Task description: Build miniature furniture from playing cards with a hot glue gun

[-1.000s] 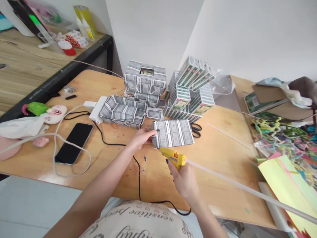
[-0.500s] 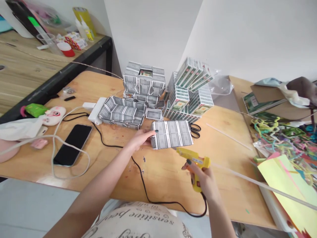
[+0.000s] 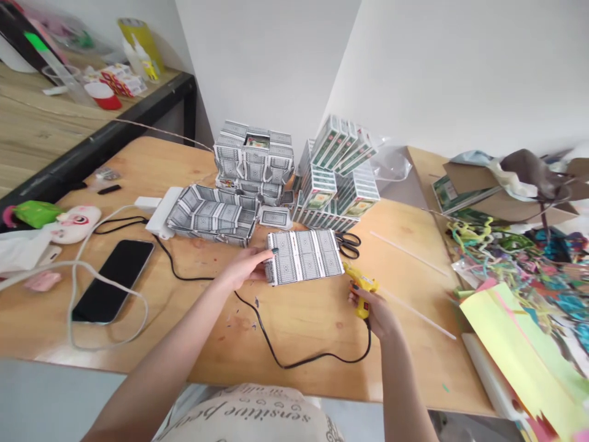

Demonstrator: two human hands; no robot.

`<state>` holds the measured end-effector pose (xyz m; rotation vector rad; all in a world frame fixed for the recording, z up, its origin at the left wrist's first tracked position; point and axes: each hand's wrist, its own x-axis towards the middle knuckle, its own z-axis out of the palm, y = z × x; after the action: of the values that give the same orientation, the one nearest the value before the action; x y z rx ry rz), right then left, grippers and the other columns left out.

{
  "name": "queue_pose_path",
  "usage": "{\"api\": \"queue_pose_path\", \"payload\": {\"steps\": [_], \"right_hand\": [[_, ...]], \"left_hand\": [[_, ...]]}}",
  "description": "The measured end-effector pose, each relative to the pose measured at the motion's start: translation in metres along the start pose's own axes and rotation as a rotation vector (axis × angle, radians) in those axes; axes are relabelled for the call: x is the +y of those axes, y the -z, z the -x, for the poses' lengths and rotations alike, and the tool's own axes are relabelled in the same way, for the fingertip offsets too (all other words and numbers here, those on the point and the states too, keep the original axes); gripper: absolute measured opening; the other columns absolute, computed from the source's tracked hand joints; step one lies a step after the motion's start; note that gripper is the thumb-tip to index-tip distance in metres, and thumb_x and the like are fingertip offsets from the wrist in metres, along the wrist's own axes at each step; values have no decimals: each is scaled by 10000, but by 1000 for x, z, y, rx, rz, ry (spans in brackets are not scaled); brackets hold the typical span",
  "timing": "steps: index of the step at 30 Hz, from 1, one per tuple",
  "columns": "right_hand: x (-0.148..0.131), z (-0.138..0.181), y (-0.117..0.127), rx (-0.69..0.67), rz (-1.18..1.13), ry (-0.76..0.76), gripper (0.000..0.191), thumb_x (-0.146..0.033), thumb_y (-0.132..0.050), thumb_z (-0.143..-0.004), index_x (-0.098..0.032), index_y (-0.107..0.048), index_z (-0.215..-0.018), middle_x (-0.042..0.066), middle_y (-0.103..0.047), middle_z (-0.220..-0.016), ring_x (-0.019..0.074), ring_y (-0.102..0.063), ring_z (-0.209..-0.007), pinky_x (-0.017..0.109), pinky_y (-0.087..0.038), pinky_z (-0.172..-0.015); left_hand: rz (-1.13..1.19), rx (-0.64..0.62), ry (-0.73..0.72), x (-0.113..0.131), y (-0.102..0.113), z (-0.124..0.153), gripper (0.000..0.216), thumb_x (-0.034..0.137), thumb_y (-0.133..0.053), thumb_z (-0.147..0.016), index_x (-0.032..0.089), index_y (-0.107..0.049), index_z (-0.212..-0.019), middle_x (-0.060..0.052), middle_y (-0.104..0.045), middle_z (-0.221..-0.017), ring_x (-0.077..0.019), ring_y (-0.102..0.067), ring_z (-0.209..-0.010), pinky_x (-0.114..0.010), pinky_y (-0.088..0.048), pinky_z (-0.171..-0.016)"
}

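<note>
A flat panel of joined playing cards (image 3: 305, 256), grey-patterned backs up, lies on the wooden table (image 3: 304, 325). My left hand (image 3: 243, 268) grips its left edge with closed fingers. My right hand (image 3: 372, 307) is wrapped round a yellow glue gun (image 3: 359, 283). The gun's nozzle is at the panel's right lower corner, and a long clear glue stick (image 3: 414, 312) trails out of its back to the right. Its black cord (image 3: 276, 353) loops across the table in front of me.
Behind the panel stand a card-built tray (image 3: 209, 215), a card-built box (image 3: 253, 156) and stacked card packs (image 3: 338, 178). Black scissors (image 3: 348, 244) lie by the panel. A phone (image 3: 113, 279) with white cable is left; coloured paper (image 3: 524, 350) and pipe cleaners are right.
My right hand has carried the glue gun from the panel's lower left corner rightwards to its lower right corner. My left hand stays on the left edge. The view shifted slightly.
</note>
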<state>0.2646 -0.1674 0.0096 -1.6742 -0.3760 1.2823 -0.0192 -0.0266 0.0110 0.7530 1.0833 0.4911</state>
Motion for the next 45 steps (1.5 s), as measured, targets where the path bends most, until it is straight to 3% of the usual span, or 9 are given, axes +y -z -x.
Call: {"api": "queue_pose_path", "payload": {"steps": [7,11,15,21,24,27,29,33,45], "right_hand": [[3,-3,12,141,227,8,309,-416,-726,-565,-155,-592,-662,31,-608,-611,157,-549,-532,279,-435,-508],[-1,-9,17,293,789,68,363,-481,-651,-620,-209,-457,-478,-18,-467,-436,151,-454,-466,263,-311,-465],[-7,-12,15,262,1258,60,416,-531,-457,-757,-230,-439,-471,37,-536,-487,195,-511,-523,286,-338,-510],[-25,2,5,295,1442,42,382,-478,-432,-797,-217,-543,-541,105,-610,-596,240,-582,-601,314,-368,-532],[-35,18,-21,423,1298,333,294,-453,-463,-814,-201,-609,-775,96,-651,-733,242,-610,-660,338,-429,-573],[-37,29,-63,178,1037,870,279,-423,-531,-816,-203,-608,-970,102,-650,-977,231,-618,-914,358,-481,-803],[-32,31,-92,-49,1015,1091,367,-410,-571,-807,-208,-574,-1113,108,-593,-1164,253,-518,-1140,410,-432,-948],[-17,21,-126,-283,1109,1166,627,-398,-641,-765,-200,-428,-1320,100,-457,-1366,281,-326,-1318,490,-344,-1048],[-2,8,-131,-263,1132,1208,625,-429,-601,-796,-178,-422,-1339,94,-429,-1395,268,-306,-1334,496,-274,-1090]], "left_hand": [[6,12,14,-1,0,0,287,379,-693,-695,157,-624,-863,-77,-711,-814,-191,-671,-688,-326,-576,-621],[57,-59,-8,-4,3,2,299,423,-659,-736,147,-620,-842,-86,-706,-830,-185,-672,-708,-334,-572,-672],[140,-187,-35,-9,9,7,242,357,-673,-748,149,-617,-857,-87,-703,-879,-180,-673,-754,-330,-561,-725],[194,-214,-49,-13,12,11,297,202,-711,-715,156,-611,-991,-80,-681,-989,-156,-664,-772,-319,-554,-766],[178,-191,-56,-15,12,10,329,167,-724,-694,150,-610,-1003,-92,-664,-1042,-165,-661,-818,-322,-549,-787],[190,-188,-70,-17,12,8,345,167,-730,-690,140,-608,-1012,-109,-651,-1081,-178,-658,-844,-338,-549,-792],[207,-203,-80,-18,12,8,359,166,-727,-694,133,-604,-1030,-120,-639,-1109,-186,-657,-850,-353,-547,-797],[229,-232,-94,-22,14,8,359,159,-715,-710,137,-611,-1052,-117,-630,-1137,-186,-652,-872,-358,-529,-832],[231,-234,-89,-21,12,9,388,150,-690,-722,164,-617,-1103,-90,-639,-1136,-193,-640,-934,-351,-501,-868]]}}
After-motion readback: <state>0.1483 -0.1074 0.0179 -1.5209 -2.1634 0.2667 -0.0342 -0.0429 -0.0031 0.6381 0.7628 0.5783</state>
